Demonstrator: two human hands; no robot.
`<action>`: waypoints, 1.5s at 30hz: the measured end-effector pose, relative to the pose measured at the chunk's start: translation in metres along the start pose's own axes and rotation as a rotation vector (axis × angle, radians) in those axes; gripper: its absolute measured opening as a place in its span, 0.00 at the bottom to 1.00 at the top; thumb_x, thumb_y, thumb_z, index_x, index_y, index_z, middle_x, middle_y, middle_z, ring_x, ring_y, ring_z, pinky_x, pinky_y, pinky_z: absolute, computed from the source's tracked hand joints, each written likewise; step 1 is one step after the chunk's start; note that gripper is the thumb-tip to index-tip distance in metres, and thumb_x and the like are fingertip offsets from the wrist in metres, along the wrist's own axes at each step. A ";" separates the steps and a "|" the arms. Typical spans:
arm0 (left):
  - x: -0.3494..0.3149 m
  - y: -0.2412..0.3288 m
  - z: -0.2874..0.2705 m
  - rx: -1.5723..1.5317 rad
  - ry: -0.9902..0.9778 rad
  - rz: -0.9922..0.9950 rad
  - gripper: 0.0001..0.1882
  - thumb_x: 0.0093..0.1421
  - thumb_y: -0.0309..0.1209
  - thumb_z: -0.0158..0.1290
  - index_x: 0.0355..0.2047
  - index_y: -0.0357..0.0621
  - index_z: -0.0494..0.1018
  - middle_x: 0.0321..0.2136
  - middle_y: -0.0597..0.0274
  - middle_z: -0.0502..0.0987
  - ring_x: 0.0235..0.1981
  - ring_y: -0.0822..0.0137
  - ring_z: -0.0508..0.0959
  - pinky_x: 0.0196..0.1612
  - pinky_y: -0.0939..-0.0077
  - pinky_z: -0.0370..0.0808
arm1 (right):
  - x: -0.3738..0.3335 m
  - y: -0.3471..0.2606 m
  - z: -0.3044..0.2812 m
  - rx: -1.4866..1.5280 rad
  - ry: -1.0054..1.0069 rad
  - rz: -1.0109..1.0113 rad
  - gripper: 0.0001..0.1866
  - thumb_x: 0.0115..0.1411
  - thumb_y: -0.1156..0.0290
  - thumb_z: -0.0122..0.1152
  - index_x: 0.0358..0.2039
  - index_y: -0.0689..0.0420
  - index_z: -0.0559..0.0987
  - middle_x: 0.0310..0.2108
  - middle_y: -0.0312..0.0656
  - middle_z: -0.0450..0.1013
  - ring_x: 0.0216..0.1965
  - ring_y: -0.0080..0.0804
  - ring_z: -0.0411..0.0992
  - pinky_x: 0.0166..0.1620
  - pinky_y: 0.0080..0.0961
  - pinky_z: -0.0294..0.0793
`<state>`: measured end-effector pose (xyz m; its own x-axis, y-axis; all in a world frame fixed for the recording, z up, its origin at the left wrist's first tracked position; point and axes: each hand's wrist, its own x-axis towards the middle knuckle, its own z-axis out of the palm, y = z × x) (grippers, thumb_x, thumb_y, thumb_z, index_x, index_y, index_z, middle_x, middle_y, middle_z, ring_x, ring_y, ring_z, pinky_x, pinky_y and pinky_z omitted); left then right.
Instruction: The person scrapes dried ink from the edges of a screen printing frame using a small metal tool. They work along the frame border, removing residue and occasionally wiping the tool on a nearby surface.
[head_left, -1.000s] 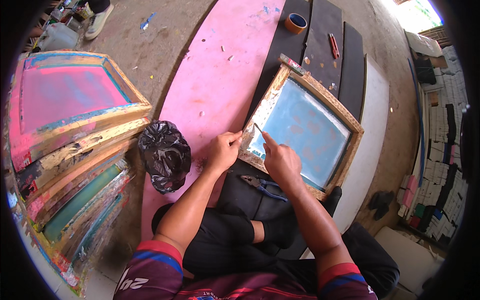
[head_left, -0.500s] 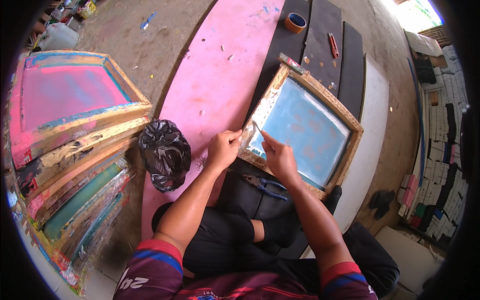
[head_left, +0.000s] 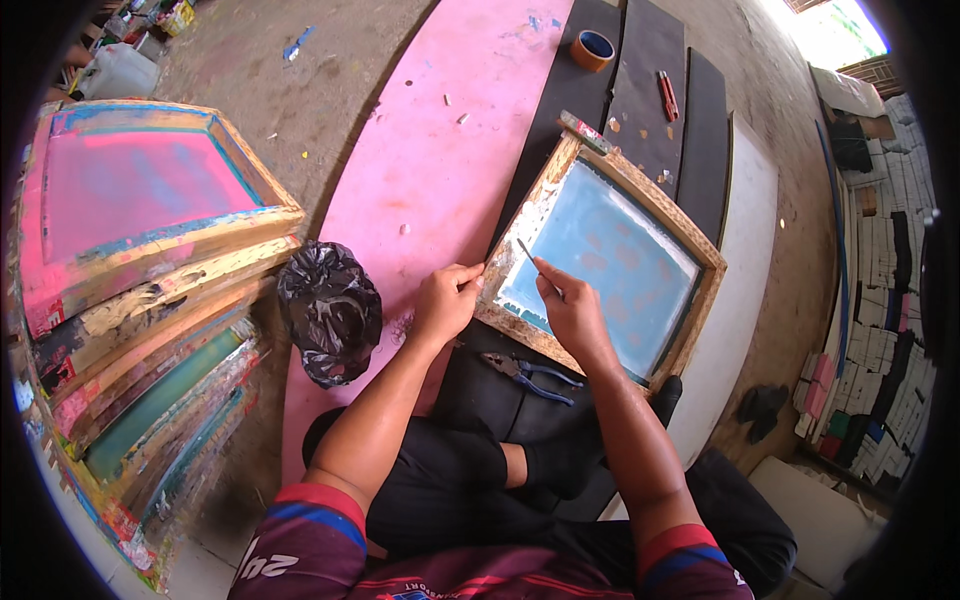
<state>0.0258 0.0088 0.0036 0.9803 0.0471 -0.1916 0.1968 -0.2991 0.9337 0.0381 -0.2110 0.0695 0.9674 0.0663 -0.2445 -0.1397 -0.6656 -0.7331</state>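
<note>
A wooden screen-printing frame point(head_left: 690, 240) with blue mesh lies tilted on the pink board point(head_left: 450, 130) in front of me. My left hand point(head_left: 445, 300) presses on the frame's near-left corner, fingers curled against the wood. My right hand point(head_left: 570, 305) is shut on a thin metal tool point(head_left: 528, 252), whose tip touches the mesh near the frame's left inner edge. Blue-handled pliers point(head_left: 535, 372) lie on my dark trouser leg just below both hands.
A black plastic bag point(head_left: 330, 310) sits left of my left arm. A stack of paint-stained frames point(head_left: 140, 290) leans at far left. A tape roll point(head_left: 592, 48) and a red tool point(head_left: 667, 95) lie on black boards point(head_left: 650, 60) beyond the frame. White board point(head_left: 745, 290) at right.
Both hands stay at the frame's left corner; the right hand with the thin tool has shifted slightly along the frame's inner edge.
</note>
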 end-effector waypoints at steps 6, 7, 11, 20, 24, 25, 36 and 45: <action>0.000 -0.004 -0.001 -0.001 -0.008 0.008 0.14 0.67 0.29 0.61 0.50 0.35 0.85 0.42 0.48 0.88 0.42 0.53 0.88 0.47 0.66 0.81 | 0.002 -0.035 -0.009 -0.209 -0.036 0.116 0.19 0.74 0.61 0.62 0.62 0.47 0.83 0.48 0.57 0.83 0.51 0.55 0.82 0.52 0.40 0.81; -0.001 -0.003 -0.001 -0.003 -0.005 0.011 0.14 0.67 0.29 0.61 0.51 0.35 0.85 0.42 0.49 0.87 0.42 0.54 0.88 0.47 0.66 0.81 | 0.001 -0.036 -0.009 -0.229 -0.032 0.108 0.19 0.74 0.60 0.61 0.62 0.46 0.83 0.46 0.56 0.83 0.50 0.57 0.82 0.51 0.42 0.81; 0.000 0.002 -0.004 -0.006 -0.021 -0.012 0.14 0.67 0.29 0.61 0.51 0.36 0.85 0.43 0.49 0.88 0.43 0.54 0.88 0.47 0.66 0.81 | 0.001 -0.041 -0.011 -0.314 -0.045 0.097 0.19 0.73 0.60 0.61 0.62 0.42 0.83 0.41 0.55 0.84 0.45 0.60 0.82 0.47 0.47 0.81; 0.000 0.000 -0.005 0.005 -0.039 -0.031 0.15 0.67 0.29 0.61 0.51 0.37 0.85 0.43 0.49 0.88 0.43 0.54 0.88 0.47 0.65 0.81 | 0.001 -0.043 -0.010 -0.362 -0.045 0.084 0.19 0.74 0.60 0.60 0.63 0.42 0.83 0.38 0.55 0.84 0.42 0.60 0.82 0.46 0.49 0.80; 0.000 -0.001 -0.004 -0.001 -0.026 -0.021 0.15 0.67 0.29 0.61 0.51 0.37 0.85 0.43 0.49 0.88 0.43 0.54 0.88 0.47 0.65 0.81 | 0.001 -0.043 -0.010 -0.350 -0.048 0.084 0.19 0.74 0.60 0.59 0.63 0.42 0.83 0.38 0.56 0.84 0.42 0.60 0.82 0.46 0.50 0.80; 0.000 -0.002 -0.004 -0.003 -0.025 -0.023 0.15 0.67 0.29 0.61 0.51 0.37 0.85 0.43 0.49 0.88 0.43 0.55 0.88 0.47 0.65 0.81 | 0.001 -0.043 -0.010 -0.349 -0.048 0.085 0.19 0.74 0.60 0.59 0.63 0.42 0.83 0.38 0.56 0.84 0.43 0.60 0.82 0.46 0.50 0.80; 0.001 -0.004 -0.004 -0.019 -0.035 -0.022 0.14 0.67 0.29 0.61 0.51 0.37 0.85 0.42 0.49 0.88 0.41 0.56 0.88 0.45 0.66 0.81 | 0.000 -0.047 -0.009 -0.321 -0.056 0.121 0.20 0.74 0.60 0.59 0.64 0.41 0.82 0.43 0.55 0.84 0.47 0.60 0.82 0.49 0.48 0.80; 0.000 0.009 -0.008 -0.009 -0.074 -0.085 0.15 0.68 0.27 0.61 0.53 0.34 0.84 0.45 0.50 0.88 0.45 0.61 0.87 0.50 0.70 0.80 | -0.002 -0.048 -0.009 -0.318 -0.051 0.140 0.20 0.74 0.59 0.59 0.64 0.41 0.82 0.43 0.56 0.84 0.47 0.60 0.82 0.49 0.49 0.80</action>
<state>0.0280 0.0138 0.0142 0.9565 0.0013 -0.2916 0.2795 -0.2889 0.9156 0.0449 -0.1860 0.1105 0.9307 -0.0101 -0.3657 -0.1893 -0.8686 -0.4578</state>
